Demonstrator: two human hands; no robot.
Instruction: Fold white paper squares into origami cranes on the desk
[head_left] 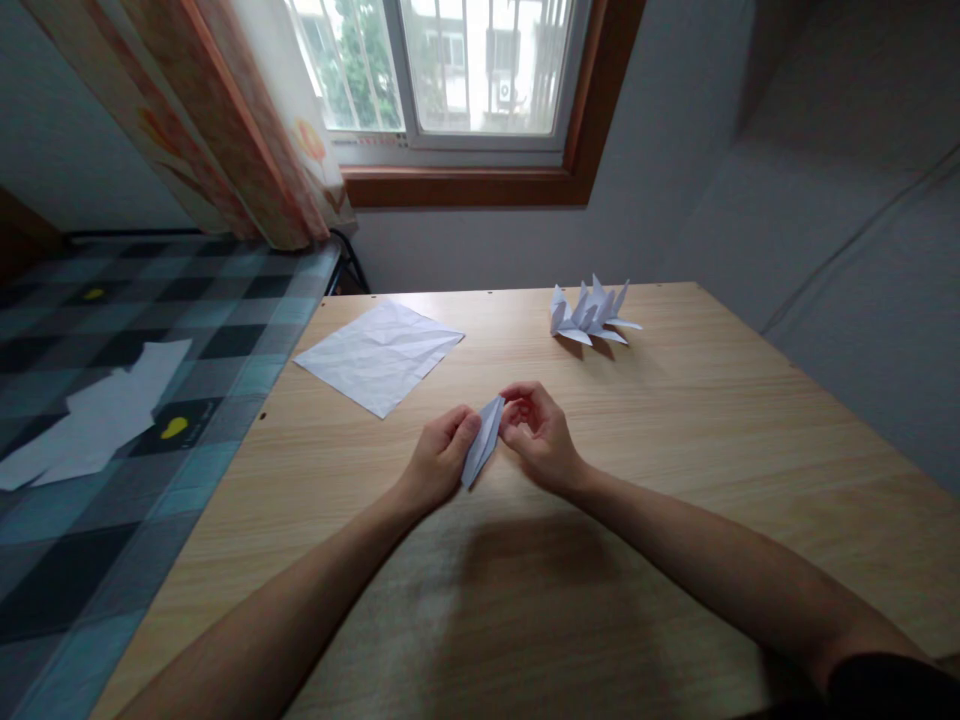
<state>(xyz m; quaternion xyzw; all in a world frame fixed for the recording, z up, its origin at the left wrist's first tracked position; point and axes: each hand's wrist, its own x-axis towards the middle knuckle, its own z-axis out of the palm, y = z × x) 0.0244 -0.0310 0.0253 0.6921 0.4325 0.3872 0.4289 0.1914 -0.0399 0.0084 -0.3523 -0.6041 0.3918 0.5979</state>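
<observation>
A narrow piece of folded white paper (pixel 484 442) is held up above the middle of the wooden table, tilted with its upper tip to the right. My left hand (pixel 442 450) is closed on its left edge, the thumb lying across the front. At the upper tip, the thumb and bent forefinger of my right hand (pixel 541 435) pinch the paper, the other fingers curled. Behind my left hand a creased white paper square (pixel 382 355) lies flat. Several folded white paper cranes (pixel 589 315) stand in a cluster near the table's far edge.
The wooden table (pixel 697 400) reaches to the wall below a window (pixel 480 70). On the left stands a bed with a checked cover (pixel 247 300), on which loose white sheets (pixel 105 420) lie. A patterned curtain (pixel 232 120) hangs beside the window.
</observation>
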